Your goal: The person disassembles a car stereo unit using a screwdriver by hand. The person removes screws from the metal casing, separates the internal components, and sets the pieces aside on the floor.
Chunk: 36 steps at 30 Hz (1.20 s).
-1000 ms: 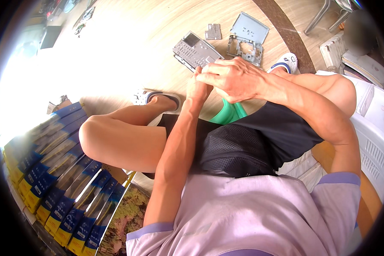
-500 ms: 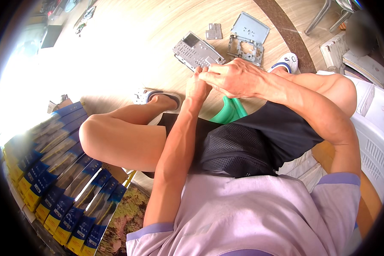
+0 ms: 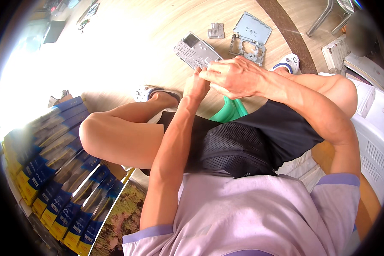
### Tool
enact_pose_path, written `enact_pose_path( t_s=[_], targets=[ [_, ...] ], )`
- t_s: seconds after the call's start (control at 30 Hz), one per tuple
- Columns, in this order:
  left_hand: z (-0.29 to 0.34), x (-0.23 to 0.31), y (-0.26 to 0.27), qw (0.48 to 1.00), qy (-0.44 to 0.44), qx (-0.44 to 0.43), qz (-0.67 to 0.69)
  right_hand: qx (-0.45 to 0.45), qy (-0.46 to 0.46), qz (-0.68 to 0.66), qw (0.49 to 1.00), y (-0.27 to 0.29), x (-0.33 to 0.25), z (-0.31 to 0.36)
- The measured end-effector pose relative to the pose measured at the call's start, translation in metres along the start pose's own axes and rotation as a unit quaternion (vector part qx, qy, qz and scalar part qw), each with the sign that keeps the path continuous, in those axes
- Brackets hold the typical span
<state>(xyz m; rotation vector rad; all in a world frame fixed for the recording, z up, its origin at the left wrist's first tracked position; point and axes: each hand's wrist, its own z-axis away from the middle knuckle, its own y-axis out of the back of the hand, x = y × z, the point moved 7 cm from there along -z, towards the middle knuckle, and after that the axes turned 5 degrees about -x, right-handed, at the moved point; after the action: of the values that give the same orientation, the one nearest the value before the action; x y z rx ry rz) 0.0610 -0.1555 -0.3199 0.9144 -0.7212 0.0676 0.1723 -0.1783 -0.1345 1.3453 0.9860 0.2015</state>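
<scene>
My left hand [image 3: 196, 86] and my right hand [image 3: 238, 77] meet fingertip to fingertip in front of me, both closed. Anything between the fingers is too small or too hidden to make out. Just beyond them on the floor lies a grey perforated metal panel [image 3: 196, 50], its near right end partly covered by my right hand. A small grey slotted plate [image 3: 216, 30] rests farther off. To its right are a light blue-grey flat cover [image 3: 252, 28] and a cut-out metal frame [image 3: 258, 51] that touches it. Below my hands, between my legs, a green curved plastic object [image 3: 229, 112] shows.
Stacked blue-and-yellow packages [image 3: 68, 205] stand at the left, beside a picture-printed surface [image 3: 121, 217]. Metal chair legs [image 3: 320, 19] rise at the far right. Boxes or books [image 3: 365, 67] and a slatted white plastic piece [image 3: 375, 153] line the right side.
My hands stay pressed together and have shifted only slightly. The floor parts appear marginally farther right in the picture as the view moves a little.
</scene>
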Motion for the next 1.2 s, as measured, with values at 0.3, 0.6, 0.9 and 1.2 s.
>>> enact_pose_path(
  t_s=[0.3, 0.6, 0.9, 1.2],
  targets=[
    [0.001, -0.005, -0.004, 0.992, -0.017, -0.054, -0.117, -0.008, 0.003, -0.039, 0.999, -0.002, 0.004, -0.001],
    [0.001, 0.011, 0.0, 0.985, -0.071, 0.026, -0.153, 0.056, -0.063, 0.007, 0.996, 0.056, 0.031, -0.006],
    [-0.001, 0.011, -0.003, 0.973, -0.086, 0.035, -0.211, 0.07, -0.133, -0.005, 0.989, 0.066, 0.05, 0.01],
    [-0.003, -0.012, 0.012, 1.0, 0.007, 0.015, 0.022, 0.024, -0.159, -0.026, 0.987, 0.04, 0.056, 0.023]
  ],
)
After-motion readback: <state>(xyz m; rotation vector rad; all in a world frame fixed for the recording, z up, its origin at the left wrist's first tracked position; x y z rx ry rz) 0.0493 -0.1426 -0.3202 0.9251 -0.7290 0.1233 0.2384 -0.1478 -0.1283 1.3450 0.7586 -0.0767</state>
